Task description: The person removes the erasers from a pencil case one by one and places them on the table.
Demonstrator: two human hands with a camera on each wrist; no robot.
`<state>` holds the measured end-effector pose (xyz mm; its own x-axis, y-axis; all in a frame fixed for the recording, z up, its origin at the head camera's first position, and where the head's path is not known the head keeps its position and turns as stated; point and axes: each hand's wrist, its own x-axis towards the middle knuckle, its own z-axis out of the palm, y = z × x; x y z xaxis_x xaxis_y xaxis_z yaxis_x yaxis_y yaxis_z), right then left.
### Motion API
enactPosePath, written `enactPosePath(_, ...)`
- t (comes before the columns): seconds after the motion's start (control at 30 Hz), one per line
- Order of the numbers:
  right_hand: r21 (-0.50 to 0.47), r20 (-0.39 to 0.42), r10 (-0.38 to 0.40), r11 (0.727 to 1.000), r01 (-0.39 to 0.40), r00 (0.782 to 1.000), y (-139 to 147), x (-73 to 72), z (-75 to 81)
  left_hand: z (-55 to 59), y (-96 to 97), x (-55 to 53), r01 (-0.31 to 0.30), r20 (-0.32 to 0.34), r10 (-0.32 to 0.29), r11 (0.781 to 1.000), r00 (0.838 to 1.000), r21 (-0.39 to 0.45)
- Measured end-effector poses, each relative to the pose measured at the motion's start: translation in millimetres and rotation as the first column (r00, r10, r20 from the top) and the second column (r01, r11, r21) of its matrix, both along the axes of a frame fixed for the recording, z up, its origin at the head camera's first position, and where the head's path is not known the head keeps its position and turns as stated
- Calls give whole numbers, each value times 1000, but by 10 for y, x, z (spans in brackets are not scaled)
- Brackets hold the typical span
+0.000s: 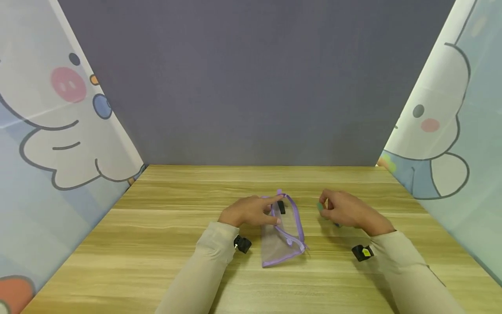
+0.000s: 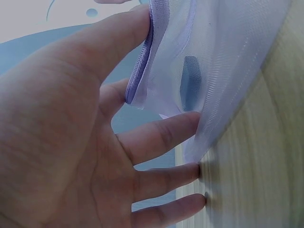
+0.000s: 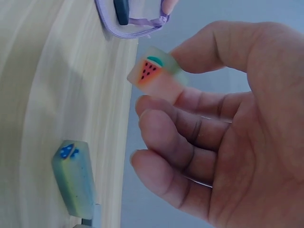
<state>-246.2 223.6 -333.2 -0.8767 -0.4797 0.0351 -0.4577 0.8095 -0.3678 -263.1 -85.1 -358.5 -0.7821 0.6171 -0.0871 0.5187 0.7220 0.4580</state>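
Note:
A mesh pouch (image 1: 274,248) with purple zipper edging lies on the table, its mouth spread apart. My left hand (image 1: 252,210) is at the mouth, thumb at the near zipper edge and index finger reaching to the far edge. In the left wrist view, its other fingers (image 2: 164,137) extend nearly straight along the mesh. A dark rectangular block (image 2: 191,83) shows through the mesh. To the right of the pouch, my right hand (image 1: 345,210) pinches a small translucent eraser (image 3: 154,71) with a watermelon picture between thumb and index finger, above the table.
Another translucent eraser (image 3: 73,178), bluish with a blue picture, lies on the wooden table (image 1: 157,244) under the right hand. A grey partition (image 1: 259,87) stands at the back, with cartoon-printed panels (image 1: 59,152) at the sides.

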Motion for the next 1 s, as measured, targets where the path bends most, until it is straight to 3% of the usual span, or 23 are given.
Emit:
enactPosePath(0.2,12,-26,21,1000,-21,999,86,57,-47,-10,43,-37,12,-8,-12,1000,1000,-9)
enactPosePath(0.63,35,62,77,996,-79,995,200,124,-83,-22,56,-38,7,-2,-7,1000,1000,-15)
enactPosePath(0.87,7,243,97,995,-102,965,259,112,-68,-35,24,-47,-7,-13,7,1000,1000,-14)
enactPosePath(1.0,15,301,73,997,-82,951,303,112,-64,-15,12,-37,2,-2,-2,1000,1000,4)
